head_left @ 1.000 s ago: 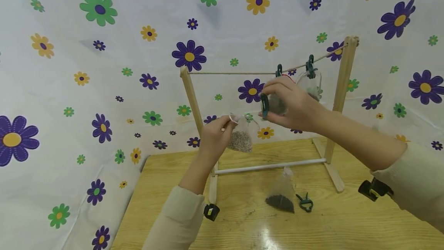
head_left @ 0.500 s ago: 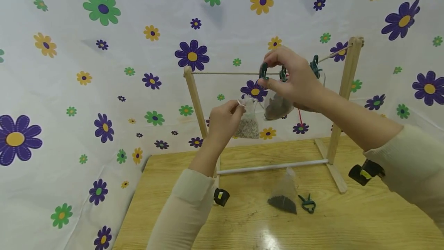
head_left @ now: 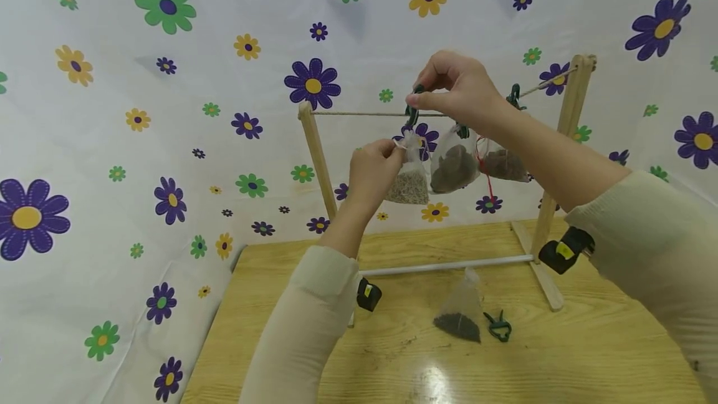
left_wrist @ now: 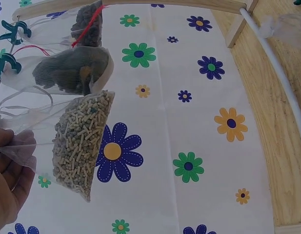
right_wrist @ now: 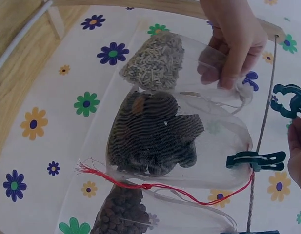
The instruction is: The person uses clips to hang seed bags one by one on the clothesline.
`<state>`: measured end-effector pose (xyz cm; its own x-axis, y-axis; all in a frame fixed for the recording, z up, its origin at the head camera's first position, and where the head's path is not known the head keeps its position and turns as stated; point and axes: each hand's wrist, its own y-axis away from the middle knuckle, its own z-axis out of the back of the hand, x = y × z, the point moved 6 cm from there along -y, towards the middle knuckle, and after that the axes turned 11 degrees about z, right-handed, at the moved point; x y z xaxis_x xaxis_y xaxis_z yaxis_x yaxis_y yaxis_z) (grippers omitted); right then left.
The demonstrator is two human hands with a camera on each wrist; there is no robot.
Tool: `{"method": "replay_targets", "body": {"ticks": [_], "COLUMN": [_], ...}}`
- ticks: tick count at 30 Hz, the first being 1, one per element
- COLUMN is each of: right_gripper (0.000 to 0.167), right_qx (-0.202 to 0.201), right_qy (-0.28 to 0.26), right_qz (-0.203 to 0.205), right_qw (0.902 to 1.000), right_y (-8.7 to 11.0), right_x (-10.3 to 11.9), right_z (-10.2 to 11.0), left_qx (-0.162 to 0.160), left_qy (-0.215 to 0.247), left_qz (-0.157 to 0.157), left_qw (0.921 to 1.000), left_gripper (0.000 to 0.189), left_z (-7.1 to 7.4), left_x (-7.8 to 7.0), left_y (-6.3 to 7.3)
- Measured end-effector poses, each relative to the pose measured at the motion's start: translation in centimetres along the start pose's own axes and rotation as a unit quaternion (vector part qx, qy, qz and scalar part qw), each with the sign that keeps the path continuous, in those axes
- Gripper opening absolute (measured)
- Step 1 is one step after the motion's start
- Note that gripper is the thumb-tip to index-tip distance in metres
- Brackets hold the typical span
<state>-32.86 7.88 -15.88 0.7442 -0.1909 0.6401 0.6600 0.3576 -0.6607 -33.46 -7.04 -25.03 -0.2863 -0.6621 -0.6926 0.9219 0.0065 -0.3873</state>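
My left hand [head_left: 373,170] pinches the neck of a sheer mesh drawstring bag [left_wrist: 82,144] filled with pale pellets, holding it up just under the rope [head_left: 364,113]. Above it, my right hand [head_left: 457,89] grips a dark green clip [right_wrist: 288,101] between thumb and fingers. In the right wrist view this clip's jaws are spread and face the rope and the bag's gathered top. Right beside hangs a mesh bag of dark stones [right_wrist: 150,134], held to the rope by another green clip [right_wrist: 256,160]. A third bag [head_left: 505,164] with dark lumps hangs farther right from its own clip [head_left: 514,97].
The rope runs between two wooden posts [head_left: 568,117] joined low down by a white bar [head_left: 449,266]. On the wooden table [head_left: 280,304] lie a mesh bag with black contents [head_left: 459,324] and a green clip [head_left: 498,327]. A flowered cloth stands behind.
Both hands have risen: the left has lifted the pellet bag up to just below the rope, and the right has brought its clip up to the rope above the bag.
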Motion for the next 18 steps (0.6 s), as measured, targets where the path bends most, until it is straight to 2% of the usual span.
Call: {"method": "replay_targets", "body": {"ticks": [5, 10, 15, 18], "right_gripper": [0.014, 0.015, 0.015, 0.015], "right_qx": [0.026, 0.031, 0.035, 0.03], "right_qy": [0.054, 0.083, 0.056, 0.031], "right_qz": [-0.005, 0.008, -0.035, -0.057], "right_qw": [0.9982, 0.9961, 0.9972, 0.9974], "right_y": [-0.4, -0.4, -0.3, -0.4], "right_x": [-0.5, -0.8, -1.5, -1.7], "right_z": [-0.8, -1.3, -1.2, -0.8], "left_qx": [-0.01, -0.013, -0.004, -0.015], "left_qy": [0.001, 0.014, 0.028, 0.037], "left_qz": [-0.001, -0.013, -0.001, 0.004], "left_qw": [1.0, 0.9997, 0.9996, 0.9992], "left_gripper": [0.024, 0.024, 0.021, 0.021], "left_z": [0.4, 0.9, 1.2, 1.6], "left_x": [-0.6, -1.3, -1.3, -1.5], "left_y": [-0.7, -0.6, -0.7, -1.2]}}
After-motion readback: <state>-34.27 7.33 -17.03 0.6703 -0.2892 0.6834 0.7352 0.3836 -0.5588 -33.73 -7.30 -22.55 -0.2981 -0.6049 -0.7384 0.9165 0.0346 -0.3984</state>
